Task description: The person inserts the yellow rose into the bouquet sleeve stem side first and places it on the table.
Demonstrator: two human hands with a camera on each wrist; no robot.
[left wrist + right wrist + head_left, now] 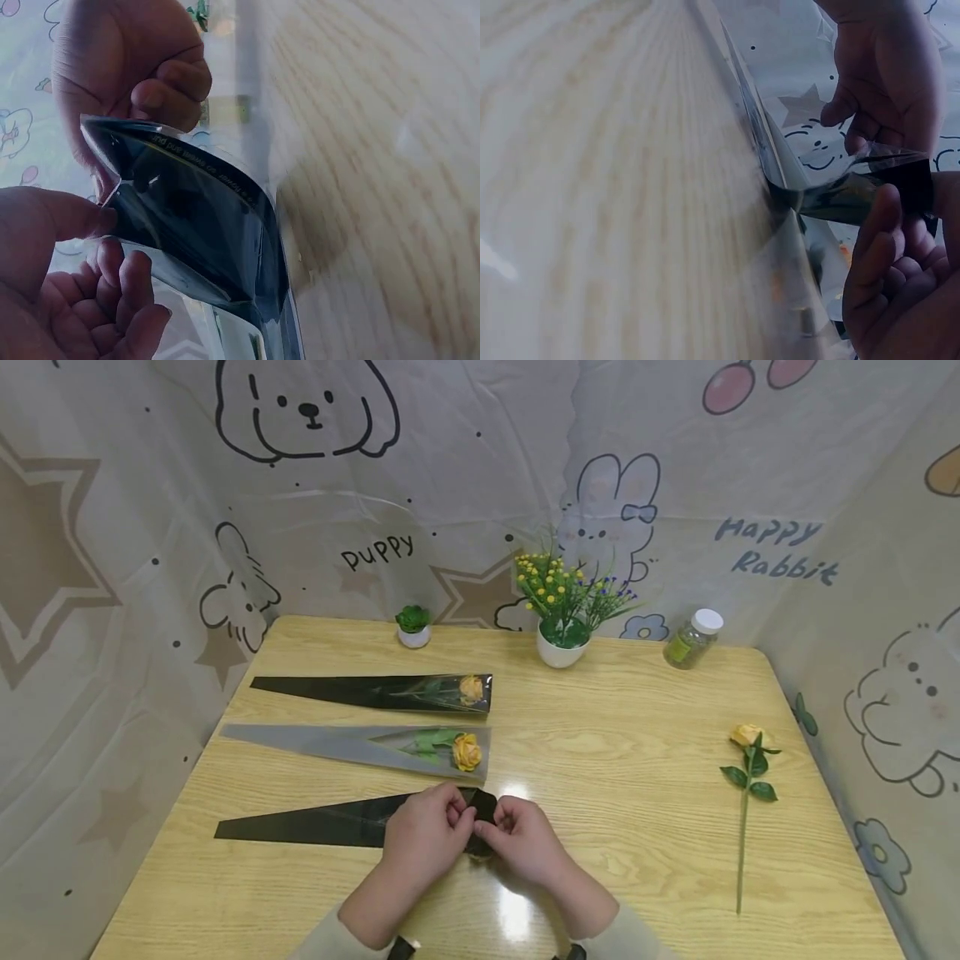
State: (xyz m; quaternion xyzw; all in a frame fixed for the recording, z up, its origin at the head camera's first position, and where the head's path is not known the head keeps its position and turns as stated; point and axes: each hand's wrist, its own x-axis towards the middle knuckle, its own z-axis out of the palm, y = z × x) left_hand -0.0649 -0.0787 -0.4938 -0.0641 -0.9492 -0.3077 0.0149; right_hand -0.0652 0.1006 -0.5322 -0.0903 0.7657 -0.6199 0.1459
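A long black flower sleeve (315,821) lies along the near table, its narrow end to the left. At its wide end, my left hand (427,827) pinches the rim between thumb and finger. Close beside it, my right hand (527,842) pinches the same rim. In the left wrist view the sleeve's mouth (187,202) gapes, with printed lettering along its edge. Beyond it lie a grey sleeve with a yellow rose (467,752) and a black sleeve with another rose (471,690). A loose yellow rose (747,735) with green leaves lies far right.
Along the back edge stand a small potted succulent (413,625), a white pot (562,650) of yellow and purple flowers, and a jar with a white lid (692,639). A printed cloth (465,485) hangs behind the wooden table (600,727).
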